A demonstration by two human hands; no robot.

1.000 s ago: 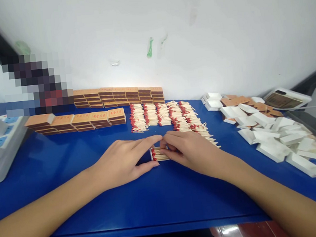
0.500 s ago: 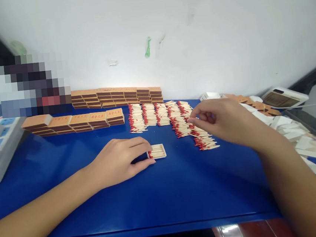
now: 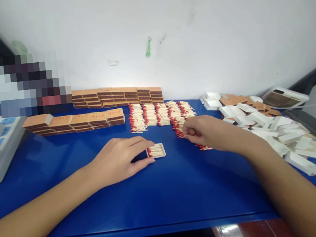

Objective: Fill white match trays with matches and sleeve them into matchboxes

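My left hand (image 3: 124, 158) rests on the blue table with its thumb and fingers closed around the left end of a small white matchbox tray (image 3: 164, 150). Red-headed matches (image 3: 157, 150) lie side by side in that tray, heads toward my fingers. My right hand (image 3: 200, 129) is over the lower right part of the piled matches (image 3: 178, 122), its thumb and forefinger pinched together. Whatever may be between those fingertips is too small to make out. Several rows of loose matches (image 3: 137, 118) lie behind the tray, and my right hand covers part of the nearest ones.
Stacked orange matchboxes (image 3: 98, 118) line the back left, with another stack (image 3: 124, 93) by the wall. White empty trays (image 3: 261, 119) and orange sleeves (image 3: 237, 99) lie heaped on the right. A power strip (image 3: 1, 148) is at the left edge, a white device (image 3: 286, 97) back right.
My right hand has come down and slightly left onto the near matches, covering more of them. My left hand stays on the tray.
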